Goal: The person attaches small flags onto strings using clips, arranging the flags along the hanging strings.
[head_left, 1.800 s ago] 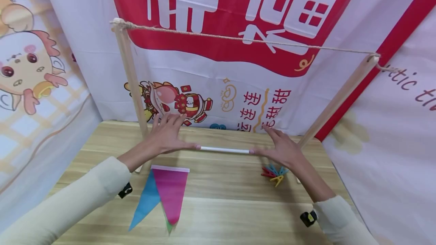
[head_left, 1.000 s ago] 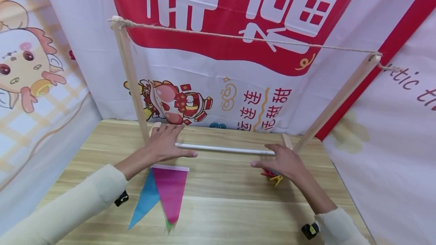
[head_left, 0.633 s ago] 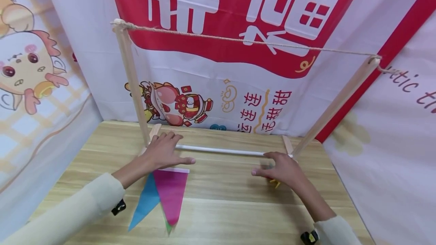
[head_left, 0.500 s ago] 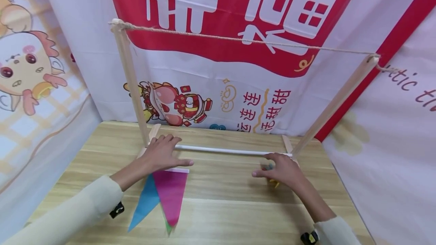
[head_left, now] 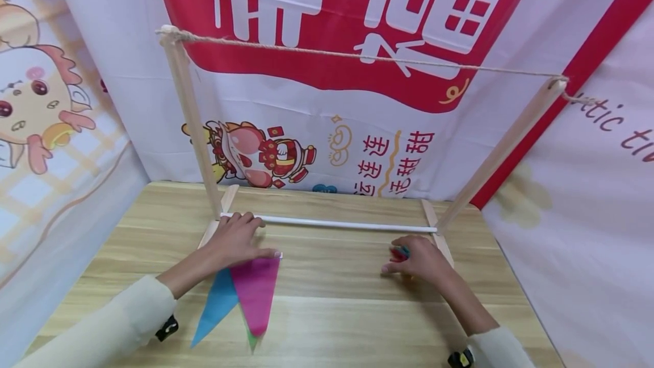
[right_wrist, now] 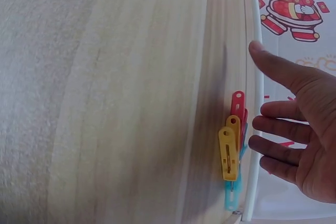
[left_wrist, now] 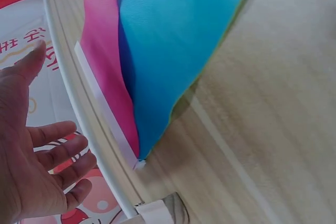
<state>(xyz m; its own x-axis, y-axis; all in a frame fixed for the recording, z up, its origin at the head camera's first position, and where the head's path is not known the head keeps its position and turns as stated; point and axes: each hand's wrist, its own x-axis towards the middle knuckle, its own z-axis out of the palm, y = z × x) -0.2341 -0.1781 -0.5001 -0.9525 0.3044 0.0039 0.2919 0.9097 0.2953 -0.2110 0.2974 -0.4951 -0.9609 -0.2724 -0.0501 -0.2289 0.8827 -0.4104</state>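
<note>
Clothespins (right_wrist: 231,153) lie on the near side of the white rod (head_left: 332,223), just beside the nearer right hand (head_left: 424,259), its fingers spread; pennants (head_left: 257,294), long axis pointing away from that rod, lie by the left hand (head_left: 232,243), fingers likewise spread.

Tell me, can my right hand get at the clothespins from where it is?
Yes, most likely: your right hand is right beside the clothespins, fingers spread, with nothing visible covering them. The white rod runs along their far side, not over them.
</note>
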